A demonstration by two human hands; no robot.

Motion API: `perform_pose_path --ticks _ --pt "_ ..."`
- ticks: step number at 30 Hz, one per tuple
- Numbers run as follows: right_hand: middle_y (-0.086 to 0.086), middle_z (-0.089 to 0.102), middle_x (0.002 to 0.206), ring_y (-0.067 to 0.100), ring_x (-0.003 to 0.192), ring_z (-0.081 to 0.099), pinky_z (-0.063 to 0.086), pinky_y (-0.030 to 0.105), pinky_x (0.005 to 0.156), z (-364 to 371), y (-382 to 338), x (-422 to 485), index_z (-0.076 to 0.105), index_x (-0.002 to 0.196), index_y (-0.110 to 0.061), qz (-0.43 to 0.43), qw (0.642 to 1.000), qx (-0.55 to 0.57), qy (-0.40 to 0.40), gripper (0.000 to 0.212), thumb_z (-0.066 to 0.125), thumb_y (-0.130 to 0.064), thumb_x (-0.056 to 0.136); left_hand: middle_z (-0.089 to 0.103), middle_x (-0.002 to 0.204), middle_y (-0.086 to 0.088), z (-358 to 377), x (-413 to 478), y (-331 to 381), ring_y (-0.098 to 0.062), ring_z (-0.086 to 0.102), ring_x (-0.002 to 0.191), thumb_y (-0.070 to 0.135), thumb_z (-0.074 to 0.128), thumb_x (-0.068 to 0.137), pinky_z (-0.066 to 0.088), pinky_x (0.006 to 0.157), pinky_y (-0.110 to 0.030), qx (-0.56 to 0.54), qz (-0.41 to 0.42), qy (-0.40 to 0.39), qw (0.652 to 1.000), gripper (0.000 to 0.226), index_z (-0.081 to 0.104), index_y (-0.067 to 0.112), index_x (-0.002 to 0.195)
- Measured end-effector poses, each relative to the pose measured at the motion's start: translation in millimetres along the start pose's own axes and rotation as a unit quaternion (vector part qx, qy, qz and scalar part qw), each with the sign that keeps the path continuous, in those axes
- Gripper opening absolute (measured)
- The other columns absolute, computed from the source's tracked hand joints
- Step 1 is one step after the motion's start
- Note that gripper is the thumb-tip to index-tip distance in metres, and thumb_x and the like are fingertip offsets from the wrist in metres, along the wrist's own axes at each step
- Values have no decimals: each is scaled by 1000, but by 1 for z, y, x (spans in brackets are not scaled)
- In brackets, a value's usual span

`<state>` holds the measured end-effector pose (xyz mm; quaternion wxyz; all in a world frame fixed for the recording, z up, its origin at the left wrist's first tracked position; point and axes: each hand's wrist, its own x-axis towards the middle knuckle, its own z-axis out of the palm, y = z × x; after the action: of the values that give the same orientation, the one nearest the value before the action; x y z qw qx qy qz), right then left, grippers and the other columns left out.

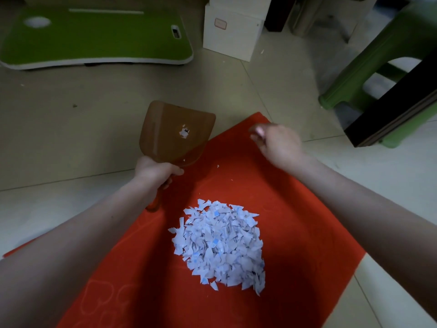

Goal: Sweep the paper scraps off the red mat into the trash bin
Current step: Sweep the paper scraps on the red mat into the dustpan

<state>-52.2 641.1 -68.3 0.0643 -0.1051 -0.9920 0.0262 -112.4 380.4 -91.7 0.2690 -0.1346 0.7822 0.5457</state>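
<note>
Your left hand (pixel 157 170) grips the brown plastic dustpan (pixel 175 133) at eleven o'clock on the flat red mat (pixel 295 221); torn white paper scraps (pixel 220 247) heap mid-mat. Your right hand (pixel 277 144), at one o'clock, is too blurred to judge.

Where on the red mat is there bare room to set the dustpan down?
Bare red mat lies between the scrap pile and the dustpan, also right of the pile toward the mat's edge. Scraps crowd the middle.
</note>
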Motion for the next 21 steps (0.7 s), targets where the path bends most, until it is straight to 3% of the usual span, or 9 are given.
perform_pose_path --ticks 3,6,9,11,15,18,21 --pt "14 52 127 31 119 46 43 37 74 25 13 -19 59 120 -11 -101 986 -90 -94 29 44 -17 96 49 56 -8 5 -3 2 -14 43 39 -5 77 69 36 39 -23 3 3 -5 1000 26 54 7 72" --pt "16 48 132 32 119 45 44 39 69 46 27 -32 61 113 -4 -157 967 -125 -155 25 46 -8 93 47 52 -9 9 -5 3 -9 38 28 -5 76 68 31 34 -18 1 10 -3 1000 28 51 8 65" --pt "12 46 131 30 118 44 47 38 67 54 37 -32 57 116 -7 -198 940 -171 -218 26 47 -5 92 48 54 -9 8 -4 3 -9 39 28 -5 76 68 33 35 -19 -4 7 -6 1000 27 53 8 66" --pt "9 42 135 27 120 44 49 37 71 51 40 -27 49 126 -14 -203 930 -173 -253 37 46 -2 91 49 54 -8 8 -4 1 -9 39 29 -5 77 69 34 35 -18 -1 -2 -7 1000 27 53 8 67" --pt "9 30 142 27 120 43 39 33 60 48 29 -16 37 136 -24 -192 917 -212 -278 55 49 0 88 48 52 -7 8 1 1 -8 39 29 -3 78 69 34 33 -17 -2 -8 -7 1000 28 53 8 66" --pt "11 26 145 28 130 38 41 34 64 46 20 -12 27 142 -27 -165 899 -233 -331 67 51 2 86 48 55 -7 4 5 -1 -13 42 39 -3 77 70 34 35 -18 -2 -11 -6 1000 27 53 8 70" --pt "9 37 134 27 120 45 39 34 64 37 11 -9 39 137 -27 -146 895 -242 -345 57 53 -3 88 47 57 -8 -1 7 -5 -16 42 45 -4 76 71 35 36 -19 -3 -15 -9 1000 26 53 8 71"
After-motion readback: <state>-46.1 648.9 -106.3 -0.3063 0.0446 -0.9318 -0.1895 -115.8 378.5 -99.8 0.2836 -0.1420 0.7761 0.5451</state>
